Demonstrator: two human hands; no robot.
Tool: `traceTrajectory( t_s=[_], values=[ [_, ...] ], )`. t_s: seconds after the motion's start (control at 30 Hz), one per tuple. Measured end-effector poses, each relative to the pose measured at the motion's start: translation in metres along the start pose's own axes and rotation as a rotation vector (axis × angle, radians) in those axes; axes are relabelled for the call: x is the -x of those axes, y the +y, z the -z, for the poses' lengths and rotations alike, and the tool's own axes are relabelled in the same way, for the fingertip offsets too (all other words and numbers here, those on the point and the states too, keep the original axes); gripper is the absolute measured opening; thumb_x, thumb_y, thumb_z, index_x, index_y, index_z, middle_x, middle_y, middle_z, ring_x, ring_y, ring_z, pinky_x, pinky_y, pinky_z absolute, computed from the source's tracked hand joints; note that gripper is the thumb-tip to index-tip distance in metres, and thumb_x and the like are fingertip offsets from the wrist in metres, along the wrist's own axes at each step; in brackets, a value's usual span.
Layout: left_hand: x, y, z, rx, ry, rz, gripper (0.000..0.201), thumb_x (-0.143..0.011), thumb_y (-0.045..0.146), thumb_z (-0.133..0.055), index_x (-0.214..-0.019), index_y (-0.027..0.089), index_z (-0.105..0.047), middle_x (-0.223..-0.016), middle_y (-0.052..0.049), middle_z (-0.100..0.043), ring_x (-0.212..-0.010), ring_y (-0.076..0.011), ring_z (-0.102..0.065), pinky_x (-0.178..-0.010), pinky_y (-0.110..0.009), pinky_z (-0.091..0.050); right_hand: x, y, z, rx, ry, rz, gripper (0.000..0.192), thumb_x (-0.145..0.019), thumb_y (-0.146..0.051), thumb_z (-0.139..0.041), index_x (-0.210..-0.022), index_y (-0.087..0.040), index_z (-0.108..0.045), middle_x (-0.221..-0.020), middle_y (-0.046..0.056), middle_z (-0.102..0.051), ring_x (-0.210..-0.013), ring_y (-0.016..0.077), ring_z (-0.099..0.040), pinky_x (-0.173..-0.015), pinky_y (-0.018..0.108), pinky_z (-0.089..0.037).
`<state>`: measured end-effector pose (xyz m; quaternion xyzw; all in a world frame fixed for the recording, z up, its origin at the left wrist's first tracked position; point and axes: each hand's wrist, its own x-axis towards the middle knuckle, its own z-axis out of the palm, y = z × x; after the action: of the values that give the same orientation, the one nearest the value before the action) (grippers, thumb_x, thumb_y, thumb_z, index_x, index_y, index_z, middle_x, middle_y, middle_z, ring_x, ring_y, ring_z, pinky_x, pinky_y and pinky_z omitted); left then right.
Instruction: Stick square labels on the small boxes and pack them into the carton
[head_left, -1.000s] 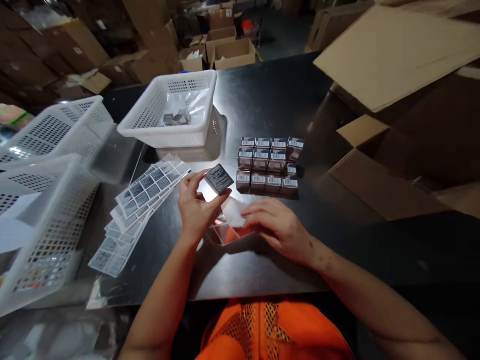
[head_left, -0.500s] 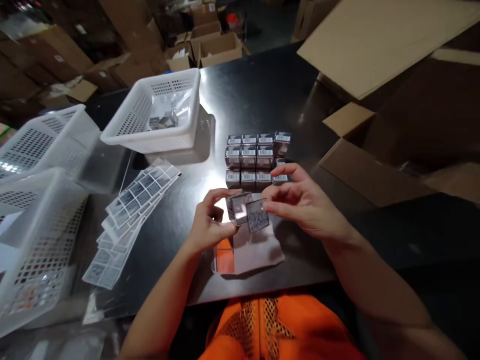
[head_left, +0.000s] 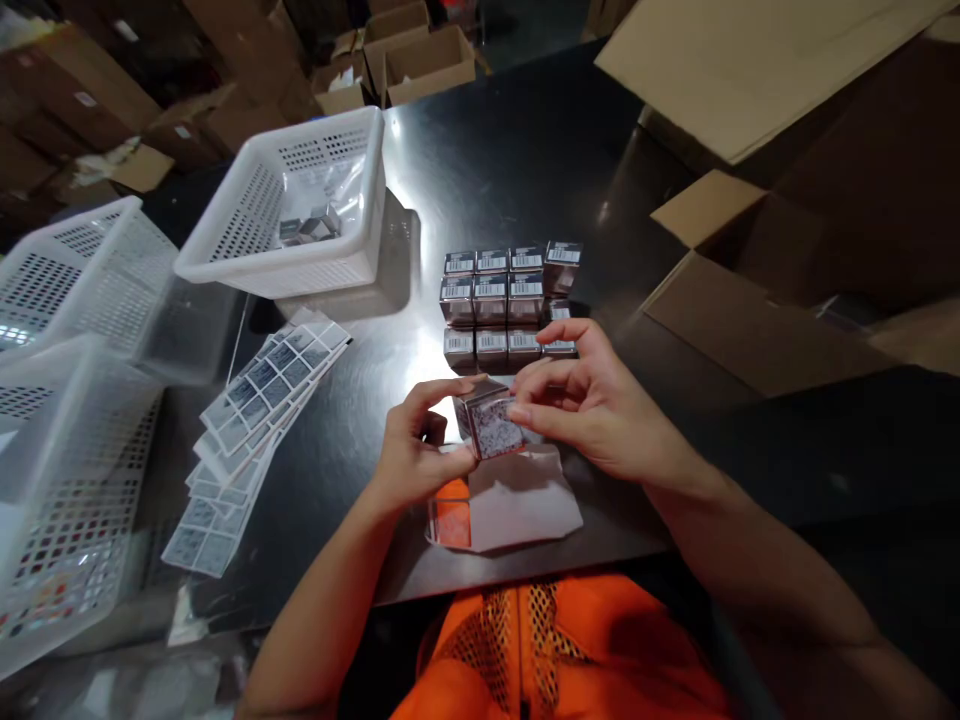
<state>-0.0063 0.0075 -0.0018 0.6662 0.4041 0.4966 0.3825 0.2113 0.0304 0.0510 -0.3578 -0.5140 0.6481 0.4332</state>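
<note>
The small shiny silver cardboard box [head_left: 489, 425] sits between both hands above the black bench [head_left: 517, 170]. The left hand [head_left: 417, 450] pinches its side and the right hand [head_left: 592, 400] presses its front. It looks light and easy to dent, so hold the edges softly. Rows of matching silver boxes [head_left: 506, 300] stand just behind, with sticker sheets [head_left: 255, 420] to the left.

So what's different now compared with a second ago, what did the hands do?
The left hand swapped the loose label it held for a small silver box. The right hand rose off the white sheet and now presses the label onto the box. The grid of boxes, label sheets and baskets stayed put.
</note>
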Motion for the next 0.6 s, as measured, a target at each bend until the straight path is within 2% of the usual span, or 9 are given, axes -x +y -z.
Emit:
traceTrajectory(
  t_s=[0.2, 0.6],
  values=[
    [0.0002, 0.0023, -0.0004, -0.005, -0.005, 0.022, 0.053, -0.066, 0.008, -0.078, -0.115, 0.025, -0.066, -0.124, -0.007, -0.076, -0.04, 0.0024, -0.032, -0.035, -0.013, -0.024, -0.0002, 0.0002, -0.0007, 0.034, 0.012, -0.002, 0.064, -0.075, -0.039, -0.089, -0.11, -0.028, -0.037, -0.078, -0.006, -0.066, -0.071, 0.0158, -0.07, -0.067, 0.029, -0.057],
    [-0.0006, 0.0027, 0.0005, 0.006, -0.018, -0.014, 0.055, -0.067, 0.007, -0.081, -0.116, 0.026, -0.065, -0.126, -0.007, -0.075, -0.04, 0.0026, -0.033, -0.035, -0.012, -0.025, 0.0002, -0.0012, 0.0005, -0.013, -0.025, 0.008, 0.061, -0.077, -0.033, -0.089, -0.109, -0.027, -0.038, -0.077, -0.007, -0.068, -0.071, 0.0134, -0.069, -0.07, 0.025, -0.056]
  ],
)
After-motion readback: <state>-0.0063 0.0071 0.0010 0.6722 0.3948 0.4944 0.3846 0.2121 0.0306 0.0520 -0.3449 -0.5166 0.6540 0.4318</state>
